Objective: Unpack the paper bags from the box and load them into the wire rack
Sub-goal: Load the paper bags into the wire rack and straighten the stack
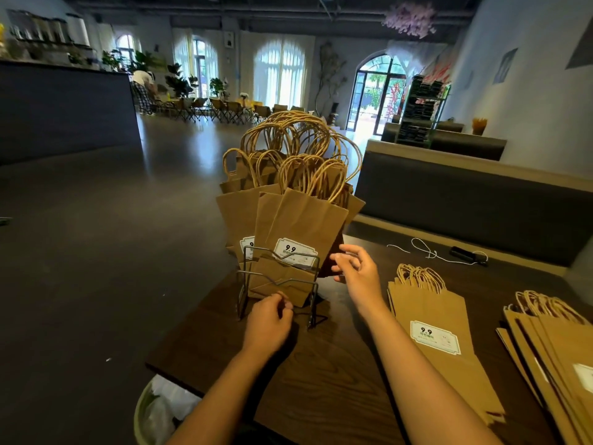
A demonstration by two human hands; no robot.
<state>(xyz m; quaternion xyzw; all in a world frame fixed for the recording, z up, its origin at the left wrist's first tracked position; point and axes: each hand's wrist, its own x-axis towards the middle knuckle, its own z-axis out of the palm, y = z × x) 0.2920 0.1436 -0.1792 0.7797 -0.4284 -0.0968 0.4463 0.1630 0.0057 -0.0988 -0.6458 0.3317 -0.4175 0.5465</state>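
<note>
A black wire rack [278, 284] stands on the dark wooden table [337, 374], packed with several upright brown paper bags [301, 226] whose twisted handles fan out above. My left hand [268, 322] grips the rack's front wire, fingers curled round it. My right hand [354, 271] hovers beside the rack's right side, fingers loosely spread and holding nothing. A flat stack of paper bags [439, 335] lies to the right. Another stack [552, 345] lies at the far right edge. No box is in view.
A lined waste bin [160, 412] sits below the table's near left corner. White string [423, 252] and a small black device [465, 254] lie at the table's back. A dark bench back [465, 200] runs behind. Open floor lies left.
</note>
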